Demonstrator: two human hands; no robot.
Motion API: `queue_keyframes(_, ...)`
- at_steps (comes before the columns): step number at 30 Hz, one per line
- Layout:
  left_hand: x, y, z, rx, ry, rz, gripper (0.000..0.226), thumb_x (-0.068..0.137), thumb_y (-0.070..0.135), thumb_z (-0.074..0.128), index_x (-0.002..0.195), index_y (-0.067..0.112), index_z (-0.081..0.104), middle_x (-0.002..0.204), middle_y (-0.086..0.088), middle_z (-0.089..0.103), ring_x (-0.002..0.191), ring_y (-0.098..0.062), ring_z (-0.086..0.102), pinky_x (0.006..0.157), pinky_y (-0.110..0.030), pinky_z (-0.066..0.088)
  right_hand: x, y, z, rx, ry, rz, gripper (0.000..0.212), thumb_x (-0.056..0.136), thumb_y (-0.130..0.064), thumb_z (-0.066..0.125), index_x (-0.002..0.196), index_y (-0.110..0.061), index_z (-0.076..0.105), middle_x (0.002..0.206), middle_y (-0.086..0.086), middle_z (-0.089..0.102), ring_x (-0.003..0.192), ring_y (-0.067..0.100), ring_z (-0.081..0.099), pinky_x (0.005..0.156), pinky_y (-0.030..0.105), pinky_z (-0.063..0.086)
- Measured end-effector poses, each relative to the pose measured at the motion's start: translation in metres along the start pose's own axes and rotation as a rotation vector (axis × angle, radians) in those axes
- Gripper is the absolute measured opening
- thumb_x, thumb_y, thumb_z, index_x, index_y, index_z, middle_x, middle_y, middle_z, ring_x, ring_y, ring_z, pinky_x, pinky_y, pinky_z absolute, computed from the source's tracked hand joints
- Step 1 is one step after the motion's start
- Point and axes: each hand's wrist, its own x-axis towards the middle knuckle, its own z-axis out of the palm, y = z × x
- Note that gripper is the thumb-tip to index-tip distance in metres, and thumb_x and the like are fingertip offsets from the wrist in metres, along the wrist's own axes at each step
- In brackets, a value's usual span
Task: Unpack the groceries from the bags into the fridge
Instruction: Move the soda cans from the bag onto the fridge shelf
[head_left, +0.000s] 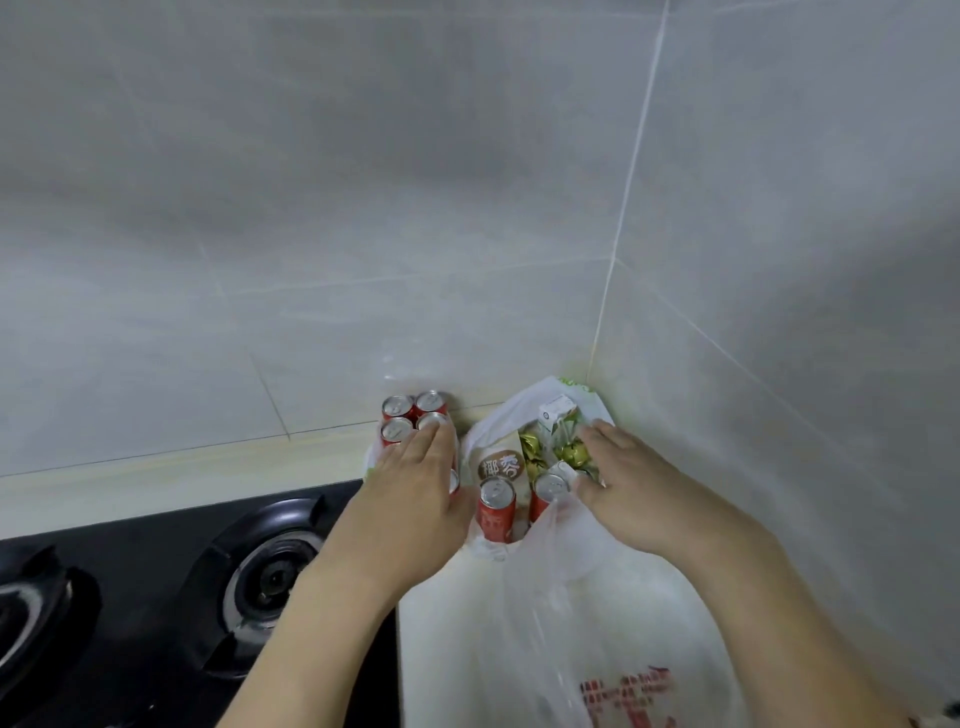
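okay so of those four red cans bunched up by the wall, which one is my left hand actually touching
The front-right can of the cluster, the one nearest the bag. Your left hand's fingertips rest on its top; the other three tops show uncovered.

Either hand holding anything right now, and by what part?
Left hand lies flat on the red cans, gripping nothing. Right hand reaches into the plastic bag; whether it holds anything cannot be told.

A black gas hob (156, 582) sits below grey wall tiles (363, 182).

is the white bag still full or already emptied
Not emptied: the white bag holds upright red cans, gold-wrapped items and a small carton.
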Motion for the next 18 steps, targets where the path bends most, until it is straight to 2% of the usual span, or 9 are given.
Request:
queue_keyframes(2,0.012,-0.002,-0.001,0.006,0.006,0.003,0.054,0.099,0.039,0.042,0.148,0.021,0.028,0.154,0.008,0.028,0.134,-0.016,0.035,0.105,-0.026,0.029,0.017,0.006,0.001,0.027,-0.011,0.007,0.063,0.101,-0.034,0.039,0.156,-0.017,0.012,0.164,-0.001,0.004,0.15,0.016,0.007,0.121,0.032,0.012)
queue_keyframes(6,0.034,-0.008,0.004,0.01,-0.055,-0.008,0.059,0.098,0.042,0.043,0.151,0.023,0.024,0.159,0.01,0.02,0.142,-0.014,0.028,0.108,-0.025,0.028,0.049,0.015,0.001,0.037,-0.008,-0.007,0.061,0.097,-0.037,0.043,0.151,-0.018,0.024,0.16,-0.003,0.019,0.144,0.02,0.023,0.115,0.035,0.027)
queue_keyframes(10,0.062,-0.015,0.014,0.001,-0.095,-0.022,0.066,0.096,0.042,0.045,0.154,0.028,0.018,0.161,0.013,0.017,0.144,-0.014,0.027,0.111,-0.03,0.032,0.081,0.021,0.008,0.03,-0.027,-0.022,0.064,0.098,-0.036,0.044,0.153,-0.016,0.02,0.16,-0.002,0.017,0.144,0.021,0.023,0.115,0.035,0.027)
queue_keyframes(15,0.097,-0.026,0.037,-0.022,-0.172,-0.026,0.054,0.093,0.036,0.052,0.142,0.025,0.032,0.149,0.008,0.036,0.129,-0.02,0.044,0.094,-0.033,0.042,0.116,0.028,0.028,0.018,-0.14,-0.01,0.069,0.099,-0.037,0.044,0.156,-0.015,0.012,0.164,-0.001,0.004,0.149,0.02,0.01,0.118,0.033,0.018)
queue_keyframes(18,0.111,-0.036,0.053,-0.008,-0.206,0.001,0.065,0.093,0.038,0.055,0.15,0.027,0.025,0.154,0.011,0.031,0.136,-0.015,0.037,0.105,-0.033,0.04,0.133,0.034,0.042,0.003,-0.173,0.007,0.07,0.096,-0.037,0.047,0.154,-0.014,0.017,0.162,0.002,0.012,0.147,0.024,0.018,0.117,0.035,0.023)
